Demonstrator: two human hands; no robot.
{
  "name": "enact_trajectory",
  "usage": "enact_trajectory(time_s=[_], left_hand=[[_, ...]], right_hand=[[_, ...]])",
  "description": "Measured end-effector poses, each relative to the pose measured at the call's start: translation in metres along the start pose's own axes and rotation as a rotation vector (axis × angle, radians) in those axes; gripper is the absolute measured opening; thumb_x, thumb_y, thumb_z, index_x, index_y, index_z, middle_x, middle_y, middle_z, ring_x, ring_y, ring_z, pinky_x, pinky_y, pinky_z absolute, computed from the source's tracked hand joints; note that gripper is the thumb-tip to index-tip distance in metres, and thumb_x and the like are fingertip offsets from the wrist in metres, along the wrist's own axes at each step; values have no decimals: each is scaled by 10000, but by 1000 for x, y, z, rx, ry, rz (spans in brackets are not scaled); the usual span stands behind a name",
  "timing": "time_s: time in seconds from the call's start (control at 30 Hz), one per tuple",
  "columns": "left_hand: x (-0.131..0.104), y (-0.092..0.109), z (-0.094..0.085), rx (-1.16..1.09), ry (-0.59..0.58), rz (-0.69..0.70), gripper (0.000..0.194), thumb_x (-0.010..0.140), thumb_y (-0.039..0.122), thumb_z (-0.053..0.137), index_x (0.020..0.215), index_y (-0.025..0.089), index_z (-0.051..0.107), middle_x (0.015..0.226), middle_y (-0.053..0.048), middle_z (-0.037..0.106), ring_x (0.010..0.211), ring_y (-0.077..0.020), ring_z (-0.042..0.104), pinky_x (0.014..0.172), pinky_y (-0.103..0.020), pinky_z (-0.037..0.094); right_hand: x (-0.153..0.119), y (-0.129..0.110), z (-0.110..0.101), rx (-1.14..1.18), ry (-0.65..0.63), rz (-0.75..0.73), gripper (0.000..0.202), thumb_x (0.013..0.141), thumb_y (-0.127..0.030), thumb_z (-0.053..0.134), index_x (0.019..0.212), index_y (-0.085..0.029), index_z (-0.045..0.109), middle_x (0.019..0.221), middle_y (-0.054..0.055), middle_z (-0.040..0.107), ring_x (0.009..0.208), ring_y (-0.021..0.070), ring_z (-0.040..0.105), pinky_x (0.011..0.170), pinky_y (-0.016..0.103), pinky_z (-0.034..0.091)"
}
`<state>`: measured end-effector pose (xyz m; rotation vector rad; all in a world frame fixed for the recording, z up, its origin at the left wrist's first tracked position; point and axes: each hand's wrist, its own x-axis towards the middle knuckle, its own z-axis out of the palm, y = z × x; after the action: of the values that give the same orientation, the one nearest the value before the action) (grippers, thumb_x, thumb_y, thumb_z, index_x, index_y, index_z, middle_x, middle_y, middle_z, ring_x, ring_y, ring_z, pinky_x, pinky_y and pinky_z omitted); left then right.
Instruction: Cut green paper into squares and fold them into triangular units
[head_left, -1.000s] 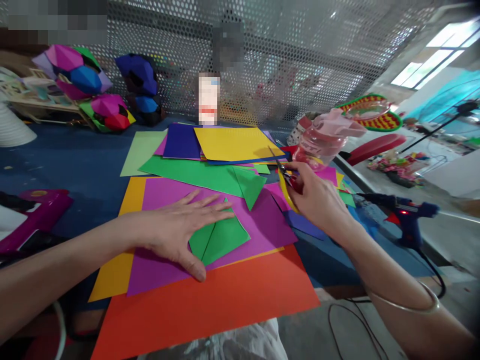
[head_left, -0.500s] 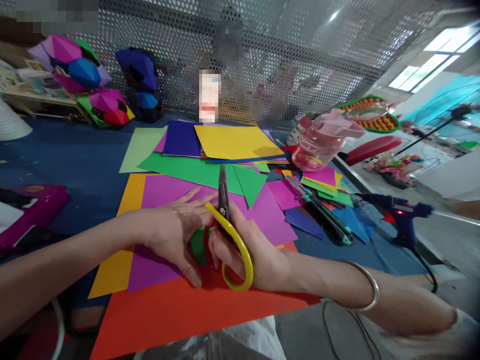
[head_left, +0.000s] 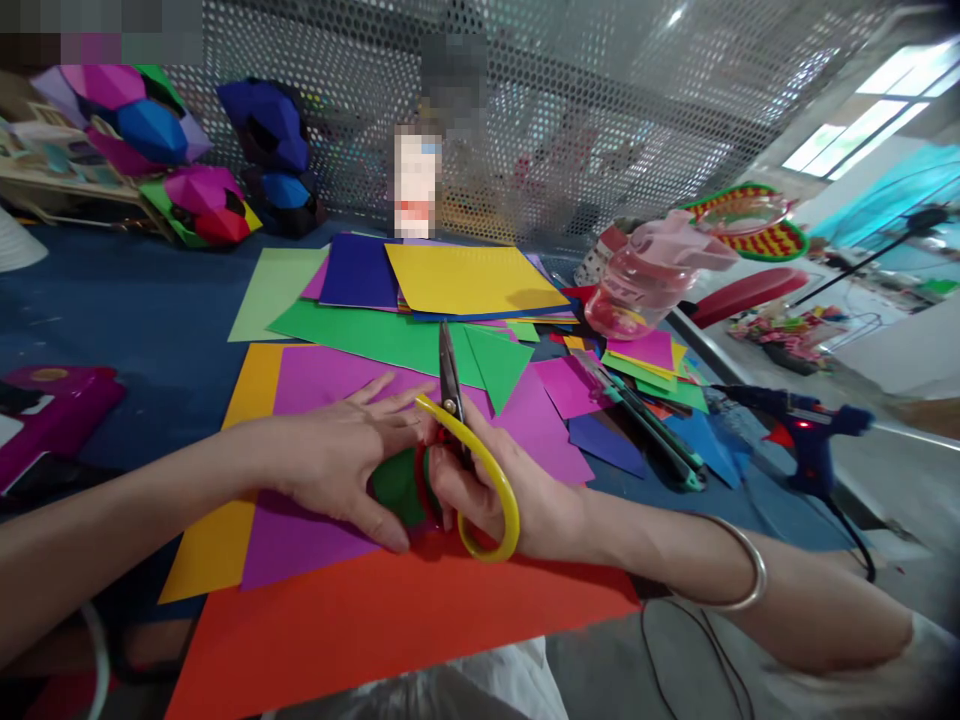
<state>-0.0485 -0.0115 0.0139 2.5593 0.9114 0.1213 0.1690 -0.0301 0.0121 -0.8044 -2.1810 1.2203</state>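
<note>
My right hand (head_left: 517,475) is closed around a pair of scissors (head_left: 491,480) with yellow and red handles. Their dark blades point away from me and look closed. Palm down, my left hand (head_left: 345,450) lies on a purple sheet of paper (head_left: 319,540) with its fingers spread. Between the two hands shows a dark green paper piece (head_left: 397,488), partly covered by the scissors and fingers. A red sheet (head_left: 390,625) hangs over the near table edge, and an orange-yellow sheet (head_left: 202,550) sticks out at the left of the purple one.
Coloured paper, topped by a yellow sheet (head_left: 472,275), is stacked behind my hands. Cutter knives (head_left: 645,425) and a glue gun (head_left: 810,430) with a lit red light lie right. A pink bottle (head_left: 637,275) stands beyond them. Faceted paper shapes (head_left: 142,120) sit back left, a magenta device (head_left: 67,410) nearer.
Both hands have shifted only slightly, the scissors a little to the right and away from me. More of the green piece shows between the hands. The camera view has moved slightly.
</note>
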Motion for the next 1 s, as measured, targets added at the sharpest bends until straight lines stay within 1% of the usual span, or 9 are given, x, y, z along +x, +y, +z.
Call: enact_trajectory(time_s=[0.07, 0.2, 0.3, 0.37, 0.53, 0.7, 0.8, 0.9, 1.0], left_hand=[[1, -2, -1, -12, -99, 3, 968, 703, 672, 821, 1499, 215, 514, 1588, -155, 471, 1525, -435, 293, 1239, -636, 173], [2, -5, -1, -21, -119, -31, 1145, 724, 748, 761, 1636, 258, 271, 1697, -156, 232, 1551, -484, 144, 1208, -713, 132], [2, -6, 0, -9, -174, -24, 1156, 788, 780, 678, 1661, 287, 102, 1725, -114, 96, 1572, -442, 16, 1223, -698, 30], [3, -6, -1, -6, -196, -23, 1158, 805, 789, 649, 1658, 295, 41, 1728, -86, 35, 1578, -408, -37, 1230, -676, -17], [3, -3, -5, 8, -247, -43, 1184, 792, 846, 598, 1653, 300, -4, 1726, -54, -26, 1576, -389, -89, 1239, -643, -45], [3, 0, -8, 32, -284, -67, 1181, 804, 858, 563, 1653, 285, -25, 1721, -46, -63, 1571, -385, -114, 1241, -639, -41], [4, 0, -7, 38, -275, -70, 1178, 797, 854, 574, 1657, 291, -2, 1721, -43, -63, 1574, -382, -107, 1240, -641, -48], [6, -1, -7, 52, -274, -69, 1191, 785, 849, 590, 1661, 276, 22, 1724, -52, -55, 1576, -377, -113, 1238, -645, -49], [5, -1, -7, 35, -260, -91, 1218, 746, 858, 622, 1662, 297, 47, 1730, -65, -22, 1571, -419, -86, 1233, -669, -2]], right_hand=[[-2, 3, -8, -2, -17, 13, 181, 914, -172, 470, 1059, -242, 386, 629, -95, 499, 516, 126, 563, 505, 266, 436], [-10, 10, -22, 48, -16, 65, 148, 942, -200, 499, 1001, -252, 374, 653, -105, 505, 489, 98, 551, 467, 241, 417], [-17, 16, -32, 27, 36, 92, 122, 957, -183, 496, 1005, -241, 399, 662, -97, 531, 501, 99, 573, 490, 241, 445], [-21, 20, -37, -2, 62, 100, 93, 973, -188, 492, 1009, -235, 420, 674, -89, 543, 512, 97, 574, 497, 236, 451], [-28, 28, -47, -58, 125, 89, 64, 987, -201, 497, 1029, -220, 454, 681, -80, 548, 530, 87, 556, 520, 222, 465], [-30, 21, -48, -39, 122, 140, 38, 1004, -213, 475, 1028, -216, 445, 669, -73, 555, 513, 93, 572, 496, 214, 471], [-29, 13, -46, -24, 113, 99, 83, 1015, -274, 504, 1015, -219, 443, 704, -60, 555, 530, 96, 568, 503, 224, 482], [-25, 7, -40, 65, 131, 81, 105, 1036, -318, 475, 1047, -229, 422, 700, -64, 546, 532, 108, 571, 497, 235, 482], [-20, 11, -32, 84, 106, 101, 115, 1038, -329, 466, 1025, -239, 396, 669, -66, 547, 522, 122, 568, 477, 238, 449]])
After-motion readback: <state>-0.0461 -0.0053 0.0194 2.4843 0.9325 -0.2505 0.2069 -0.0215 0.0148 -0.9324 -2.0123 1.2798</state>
